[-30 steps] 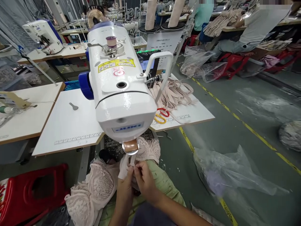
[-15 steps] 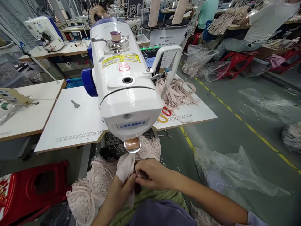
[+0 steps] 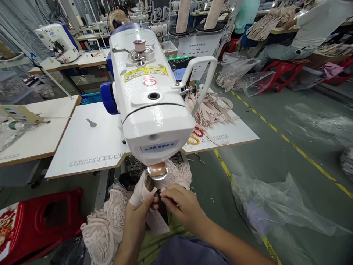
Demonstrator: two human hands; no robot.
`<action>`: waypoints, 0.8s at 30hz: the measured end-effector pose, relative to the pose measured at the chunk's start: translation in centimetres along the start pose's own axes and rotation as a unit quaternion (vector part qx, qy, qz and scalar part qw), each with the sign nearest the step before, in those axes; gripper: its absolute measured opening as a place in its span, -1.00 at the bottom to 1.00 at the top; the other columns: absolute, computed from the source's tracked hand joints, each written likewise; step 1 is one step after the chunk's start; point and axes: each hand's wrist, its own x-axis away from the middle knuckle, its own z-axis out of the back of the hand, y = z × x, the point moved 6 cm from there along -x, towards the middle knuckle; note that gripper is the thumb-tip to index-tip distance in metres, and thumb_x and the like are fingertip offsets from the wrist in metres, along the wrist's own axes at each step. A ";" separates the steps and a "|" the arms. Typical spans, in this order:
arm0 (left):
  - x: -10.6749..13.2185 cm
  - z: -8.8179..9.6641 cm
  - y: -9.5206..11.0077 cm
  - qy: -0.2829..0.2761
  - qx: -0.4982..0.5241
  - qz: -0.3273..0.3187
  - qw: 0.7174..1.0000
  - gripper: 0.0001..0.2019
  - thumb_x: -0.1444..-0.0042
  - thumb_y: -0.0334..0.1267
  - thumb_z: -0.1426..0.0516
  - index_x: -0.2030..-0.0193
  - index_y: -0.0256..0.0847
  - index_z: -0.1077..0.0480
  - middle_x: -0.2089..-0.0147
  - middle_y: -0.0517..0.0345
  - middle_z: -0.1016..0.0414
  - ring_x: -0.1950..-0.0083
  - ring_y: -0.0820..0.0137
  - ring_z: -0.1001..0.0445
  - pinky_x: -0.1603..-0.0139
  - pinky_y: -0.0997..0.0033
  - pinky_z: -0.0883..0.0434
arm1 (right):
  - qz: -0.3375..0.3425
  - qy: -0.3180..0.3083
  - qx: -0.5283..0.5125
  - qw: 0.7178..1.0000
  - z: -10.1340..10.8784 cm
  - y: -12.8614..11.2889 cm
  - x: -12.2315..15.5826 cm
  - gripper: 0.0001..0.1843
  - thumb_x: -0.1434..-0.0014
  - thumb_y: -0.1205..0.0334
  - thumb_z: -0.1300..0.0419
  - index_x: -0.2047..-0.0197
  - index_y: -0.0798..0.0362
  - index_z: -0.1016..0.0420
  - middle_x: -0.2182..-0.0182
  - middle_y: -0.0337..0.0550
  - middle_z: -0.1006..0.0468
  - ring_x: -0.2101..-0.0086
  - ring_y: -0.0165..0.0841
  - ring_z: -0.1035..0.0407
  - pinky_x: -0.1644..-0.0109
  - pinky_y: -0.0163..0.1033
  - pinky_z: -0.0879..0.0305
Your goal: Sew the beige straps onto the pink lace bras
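We see the left hand (image 3: 138,214) pinching a pale pink fabric band (image 3: 140,192), just below the white sewing machine (image 3: 158,123) in our view; the right hand (image 3: 184,203) is close beside, fingertips bent inward (whether they grip anything, we cannot tell). Further out we find lacy cups (image 3: 103,233) at lower left, heaped straps (image 3: 209,109) on the white tabletop (image 3: 239,134), and a red stool (image 3: 27,228).

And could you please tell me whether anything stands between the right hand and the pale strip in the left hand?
Nothing visible does: only a small gap separates the right hand from the pale strip in the left hand.
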 end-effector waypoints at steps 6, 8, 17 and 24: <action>0.6 -1.0 0.2 0.028 -0.003 -0.035 0.999 -0.64 0.03 -0.06 -0.37 0.17 -0.27 -0.58 0.41 0.18 -0.56 0.32 0.39 -0.49 0.27 0.47 -0.43 | -0.008 0.013 0.021 1.000 -1.2 -0.3 -0.7 -0.81 -0.37 0.30 -0.08 0.13 0.01 -0.54 0.28 -0.14 -0.57 0.30 -0.36 -0.47 0.26 -0.30 -0.32; 0.9 -1.2 0.5 0.033 -0.033 -0.039 0.998 -0.54 0.02 -0.03 -0.35 0.02 -0.26 -0.57 0.23 0.06 -0.64 0.16 0.25 -0.56 0.16 0.37 -0.48 | -0.018 0.016 0.020 1.000 -1.1 0.0 -0.7 -0.82 -0.36 0.28 -0.09 0.16 0.01 -0.54 0.28 -0.14 -0.58 0.29 -0.36 -0.48 0.25 -0.30 -0.34; 1.6 -0.5 0.9 0.014 -0.166 -0.108 0.980 -0.57 0.01 -0.05 -0.34 0.02 -0.20 -0.60 0.20 0.04 -0.70 0.17 0.14 -0.65 0.24 0.30 -0.61 | -0.005 -0.059 -0.039 0.997 0.0 0.4 -1.6 -0.92 -0.12 0.39 -0.22 0.33 0.04 -0.51 0.38 -0.23 -0.55 0.42 -0.44 -0.39 0.36 -0.37 -0.24; 2.4 -1.8 1.6 -0.006 -0.155 -0.089 0.984 -0.71 0.04 -0.07 -0.36 0.25 -0.21 -0.64 0.46 0.10 -0.64 0.44 0.27 -0.57 0.41 0.37 -0.54 | -0.006 -0.167 -0.100 0.981 0.4 0.4 -2.1 -0.87 -0.08 0.44 -0.16 0.34 0.04 -0.46 0.42 -0.28 -0.44 0.39 -0.43 -0.34 0.33 -0.38 -0.22</action>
